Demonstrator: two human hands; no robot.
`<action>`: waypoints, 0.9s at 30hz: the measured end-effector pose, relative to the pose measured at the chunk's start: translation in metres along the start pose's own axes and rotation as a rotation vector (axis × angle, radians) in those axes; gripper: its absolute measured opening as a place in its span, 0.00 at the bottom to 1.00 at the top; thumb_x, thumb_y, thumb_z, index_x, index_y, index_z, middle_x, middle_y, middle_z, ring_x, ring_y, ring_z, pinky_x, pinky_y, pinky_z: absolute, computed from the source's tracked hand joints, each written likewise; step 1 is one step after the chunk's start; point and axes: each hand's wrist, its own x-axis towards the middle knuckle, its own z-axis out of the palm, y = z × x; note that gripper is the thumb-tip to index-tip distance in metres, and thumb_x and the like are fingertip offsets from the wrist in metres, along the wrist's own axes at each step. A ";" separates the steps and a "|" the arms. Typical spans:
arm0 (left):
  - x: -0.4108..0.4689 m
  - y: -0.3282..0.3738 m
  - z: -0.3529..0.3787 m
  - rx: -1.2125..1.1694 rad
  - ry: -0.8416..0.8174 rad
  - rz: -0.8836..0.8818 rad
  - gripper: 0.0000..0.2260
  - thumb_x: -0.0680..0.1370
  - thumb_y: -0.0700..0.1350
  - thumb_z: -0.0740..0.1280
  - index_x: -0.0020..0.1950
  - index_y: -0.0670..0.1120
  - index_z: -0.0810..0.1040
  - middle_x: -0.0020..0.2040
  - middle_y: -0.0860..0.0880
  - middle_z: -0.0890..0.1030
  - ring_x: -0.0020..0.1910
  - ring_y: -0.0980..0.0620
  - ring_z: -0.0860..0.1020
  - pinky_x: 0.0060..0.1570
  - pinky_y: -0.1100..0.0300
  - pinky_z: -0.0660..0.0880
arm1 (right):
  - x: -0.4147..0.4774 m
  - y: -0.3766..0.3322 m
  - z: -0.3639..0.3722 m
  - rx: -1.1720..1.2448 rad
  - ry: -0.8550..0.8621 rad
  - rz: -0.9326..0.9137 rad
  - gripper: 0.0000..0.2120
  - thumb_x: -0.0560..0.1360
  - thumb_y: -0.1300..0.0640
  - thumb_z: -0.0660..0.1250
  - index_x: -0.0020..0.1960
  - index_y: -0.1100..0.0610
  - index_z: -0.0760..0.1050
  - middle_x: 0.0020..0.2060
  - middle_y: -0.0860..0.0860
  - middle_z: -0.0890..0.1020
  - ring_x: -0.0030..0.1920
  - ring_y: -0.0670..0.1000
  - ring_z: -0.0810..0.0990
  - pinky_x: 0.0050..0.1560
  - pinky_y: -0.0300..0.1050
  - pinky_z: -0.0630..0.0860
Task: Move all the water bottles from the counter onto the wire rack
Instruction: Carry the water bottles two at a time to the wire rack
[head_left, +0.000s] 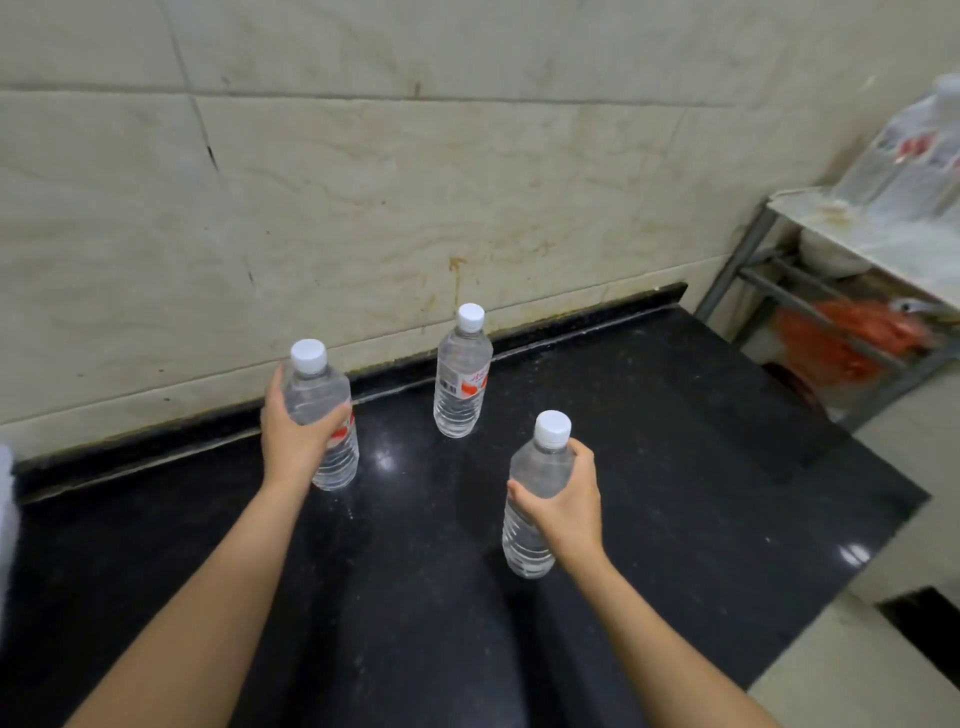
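Observation:
Three clear water bottles with white caps stand upright on the black counter (675, 441). My left hand (293, 431) grips the left bottle (318, 387) around its middle. My right hand (563, 506) grips the near right bottle (540, 467) around its middle. The third bottle (462, 374) stands alone near the wall, untouched. The metal rack (810, 306) stands at the far right beyond the counter's end, with several blurred water bottles (914, 161) on its top shelf.
A tiled wall runs behind the counter. An orange plastic bag (852, 338) and a white bowl (831, 254) sit under the rack's top shelf. The counter's right edge drops to a pale floor. Something white shows at the left frame edge.

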 end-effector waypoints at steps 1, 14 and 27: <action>0.000 -0.002 0.000 -0.016 -0.003 0.000 0.36 0.63 0.42 0.76 0.68 0.49 0.65 0.64 0.44 0.73 0.62 0.44 0.73 0.64 0.48 0.69 | -0.001 -0.001 0.002 -0.003 0.015 -0.004 0.30 0.62 0.59 0.76 0.55 0.46 0.61 0.58 0.52 0.73 0.53 0.48 0.73 0.52 0.39 0.68; -0.064 -0.014 -0.029 -0.117 -0.328 -0.001 0.32 0.63 0.29 0.73 0.61 0.50 0.67 0.56 0.45 0.75 0.54 0.47 0.74 0.55 0.53 0.70 | -0.001 0.002 0.002 0.013 0.033 -0.010 0.32 0.62 0.59 0.77 0.60 0.53 0.64 0.58 0.55 0.73 0.57 0.53 0.75 0.57 0.46 0.73; -0.116 -0.011 -0.044 -0.123 -0.476 -0.001 0.29 0.63 0.32 0.75 0.51 0.59 0.69 0.49 0.55 0.77 0.50 0.50 0.75 0.54 0.54 0.71 | -0.057 0.012 -0.026 -0.010 0.080 -0.011 0.32 0.62 0.58 0.76 0.61 0.53 0.64 0.57 0.54 0.75 0.55 0.53 0.76 0.52 0.43 0.71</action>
